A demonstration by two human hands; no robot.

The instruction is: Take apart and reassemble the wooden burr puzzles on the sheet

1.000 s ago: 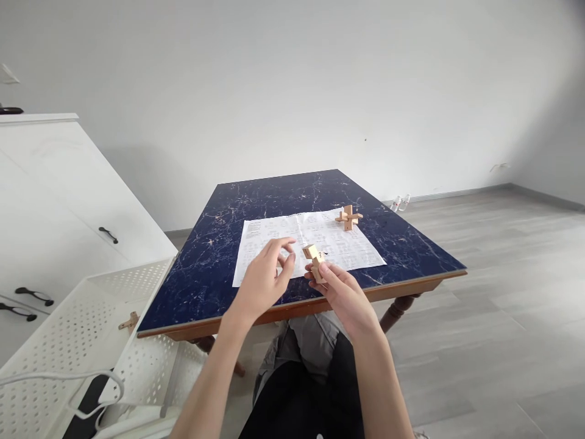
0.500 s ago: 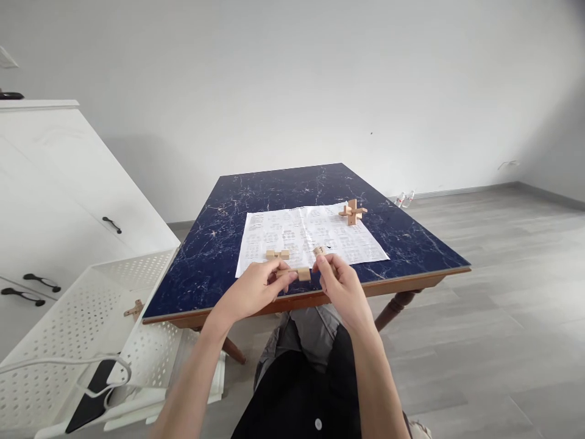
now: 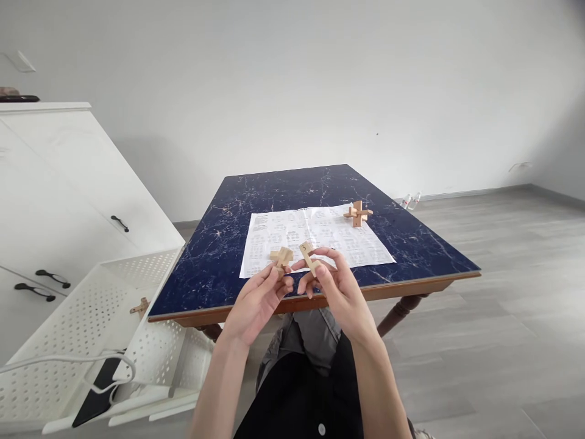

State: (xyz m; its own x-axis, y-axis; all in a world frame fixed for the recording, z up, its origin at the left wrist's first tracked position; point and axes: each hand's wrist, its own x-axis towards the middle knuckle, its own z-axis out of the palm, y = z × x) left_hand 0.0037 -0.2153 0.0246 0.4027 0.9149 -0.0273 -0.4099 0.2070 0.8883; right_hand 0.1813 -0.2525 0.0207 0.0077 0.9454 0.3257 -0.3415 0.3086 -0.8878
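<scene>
My left hand [image 3: 259,297] pinches a notched wooden puzzle piece [image 3: 285,255], its upper end raised above the sheet's near edge. My right hand [image 3: 340,291] grips a second notched wooden puzzle piece [image 3: 306,248], tilted, with what looks like a 3 marked on its end. The two held pieces are apart. Behind the left one, another wooden piece [image 3: 273,255] lies on the paper and is partly hidden. A printed instruction sheet [image 3: 274,228] with fold creases is spread under and beyond my hands.
An assembled wooden cross-shaped puzzle [image 3: 358,214] stands at the sheet's far right corner. The blue marbled table [image 3: 283,189] has a wooden edge. To the left are a white perforated basket [image 3: 59,323] with a wooden piece [image 3: 139,306] by it, and a white cabinet [image 3: 68,183].
My left hand has turned its piece from lying sideways to pointing up and away. The right hand has shifted its piece left, exposing more of it. The view has swung slightly left.
</scene>
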